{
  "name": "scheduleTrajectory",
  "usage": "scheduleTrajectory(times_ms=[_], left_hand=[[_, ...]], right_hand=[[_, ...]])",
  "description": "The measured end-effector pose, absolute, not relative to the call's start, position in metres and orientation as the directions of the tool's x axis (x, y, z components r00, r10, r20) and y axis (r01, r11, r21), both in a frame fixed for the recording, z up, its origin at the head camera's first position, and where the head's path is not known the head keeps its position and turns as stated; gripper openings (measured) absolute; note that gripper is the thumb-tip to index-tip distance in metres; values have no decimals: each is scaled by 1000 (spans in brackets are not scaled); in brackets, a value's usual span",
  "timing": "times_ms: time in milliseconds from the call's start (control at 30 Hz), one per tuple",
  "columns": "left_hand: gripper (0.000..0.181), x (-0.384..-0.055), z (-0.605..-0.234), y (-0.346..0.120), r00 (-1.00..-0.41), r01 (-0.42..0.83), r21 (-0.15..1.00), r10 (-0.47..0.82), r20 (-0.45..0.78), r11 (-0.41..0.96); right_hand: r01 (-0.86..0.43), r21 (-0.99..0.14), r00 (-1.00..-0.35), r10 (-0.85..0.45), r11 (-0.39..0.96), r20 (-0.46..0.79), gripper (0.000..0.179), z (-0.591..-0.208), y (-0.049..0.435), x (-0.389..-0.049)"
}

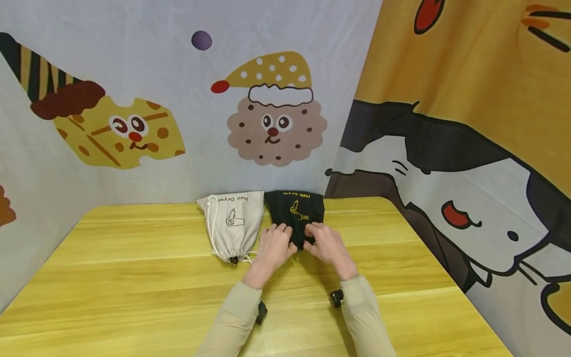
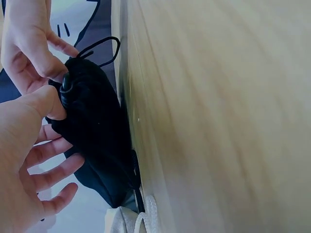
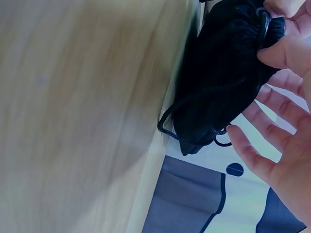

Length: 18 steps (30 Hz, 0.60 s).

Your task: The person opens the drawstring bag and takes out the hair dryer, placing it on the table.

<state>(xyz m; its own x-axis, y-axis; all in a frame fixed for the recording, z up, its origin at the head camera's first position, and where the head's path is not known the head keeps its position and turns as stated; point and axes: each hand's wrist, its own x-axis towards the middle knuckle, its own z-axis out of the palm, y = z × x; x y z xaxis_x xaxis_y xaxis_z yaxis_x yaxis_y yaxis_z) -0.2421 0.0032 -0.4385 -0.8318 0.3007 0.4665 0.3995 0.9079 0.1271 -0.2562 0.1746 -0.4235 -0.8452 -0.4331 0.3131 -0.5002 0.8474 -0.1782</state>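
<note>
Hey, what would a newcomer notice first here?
Probably the big cartoon animal on the right of the backdrop, then the smiling cheese and cookie to the left. Below, at the far side of the table, left hand and right hand hold a black bag beside a pale bag.

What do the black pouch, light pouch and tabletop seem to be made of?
Black pouch: soft matte cloth, perhaps velvety, going by its gathers and lack of shine. Light pouch: probably woven cotton or linen, matte, puckered at its neck. Tabletop: wood or wood-look laminate; grain bands, slight sheen.
</note>
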Motion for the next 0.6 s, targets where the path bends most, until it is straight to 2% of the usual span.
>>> scheduleTrajectory(times_ms=[367,600], left_hand=[[14,-242,-436,2,-842,395,152,291,453,906],[12,-241,-436,1,-820,394,134,282,498,909]], right_hand=[[-512,-184,-831,-431,839,352,14,-423,177,-256],[-508,-181,-830,-422,842,365,14,-424,177,-257]])
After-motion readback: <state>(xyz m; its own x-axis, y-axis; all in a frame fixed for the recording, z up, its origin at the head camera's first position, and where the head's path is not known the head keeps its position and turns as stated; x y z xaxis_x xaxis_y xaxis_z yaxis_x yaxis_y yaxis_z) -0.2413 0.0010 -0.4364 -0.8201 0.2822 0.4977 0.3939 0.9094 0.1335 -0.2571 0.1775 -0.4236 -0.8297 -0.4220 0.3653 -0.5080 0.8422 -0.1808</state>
